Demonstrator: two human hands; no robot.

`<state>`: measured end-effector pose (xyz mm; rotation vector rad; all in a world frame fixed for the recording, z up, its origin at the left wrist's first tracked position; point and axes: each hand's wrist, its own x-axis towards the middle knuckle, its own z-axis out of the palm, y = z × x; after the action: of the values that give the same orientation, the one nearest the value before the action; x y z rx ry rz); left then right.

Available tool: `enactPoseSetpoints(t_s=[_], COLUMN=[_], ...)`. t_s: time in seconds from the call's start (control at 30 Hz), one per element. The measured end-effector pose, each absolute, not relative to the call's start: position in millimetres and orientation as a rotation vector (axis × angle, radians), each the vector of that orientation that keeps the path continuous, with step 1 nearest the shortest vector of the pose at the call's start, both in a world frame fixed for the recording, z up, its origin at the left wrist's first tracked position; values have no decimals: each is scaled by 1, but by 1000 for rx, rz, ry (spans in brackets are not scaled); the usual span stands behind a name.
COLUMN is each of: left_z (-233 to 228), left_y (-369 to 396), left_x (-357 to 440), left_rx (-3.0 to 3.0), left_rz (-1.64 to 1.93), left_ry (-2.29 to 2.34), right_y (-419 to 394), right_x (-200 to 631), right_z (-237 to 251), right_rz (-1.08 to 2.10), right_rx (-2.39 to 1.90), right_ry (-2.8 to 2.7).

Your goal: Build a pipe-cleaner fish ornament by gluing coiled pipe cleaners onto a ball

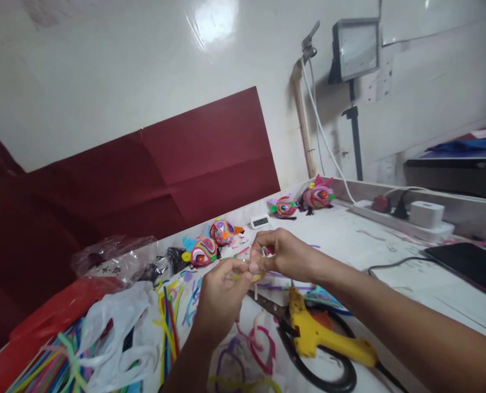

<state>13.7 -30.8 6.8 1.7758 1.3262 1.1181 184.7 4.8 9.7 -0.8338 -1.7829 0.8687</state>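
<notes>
Above the white table [349,240], beyond loose coloured pipe cleaners [167,322], the left hand [220,295] and right hand [282,254] meet, each grip pinched on one small yellow pipe cleaner [254,277], with a yellow glue gun [320,335] lying just right.

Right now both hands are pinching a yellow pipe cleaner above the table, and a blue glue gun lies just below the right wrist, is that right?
Not quite. The glue gun is yellow, not blue, as the head view shows. The rest holds: the left hand and right hand pinch a yellow pipe cleaner above the table, with the gun just below the right wrist.
</notes>
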Motion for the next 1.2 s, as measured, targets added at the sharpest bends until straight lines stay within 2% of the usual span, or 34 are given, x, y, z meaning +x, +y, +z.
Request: enactPoseSetpoints(t_s=[0.2,0.3,0.87,1.2], left_z=[10,11,8,5], left_y=[-30,-30,-24,-20], left_x=[15,16,19,16], left_rx=[1612,1588,1481,1433], left_rz=[1113,1126,1231,1270], left_ry=[1279,1248,1352,1337], right_y=[8,9,8,5], right_x=[186,186,180,180], right_z=[11,10,8,5], right_rz=[1216,1265,1141,803], right_rx=[-746,-744,-777,-830], right_ry=[-1650,-1612,-1625,-1776])
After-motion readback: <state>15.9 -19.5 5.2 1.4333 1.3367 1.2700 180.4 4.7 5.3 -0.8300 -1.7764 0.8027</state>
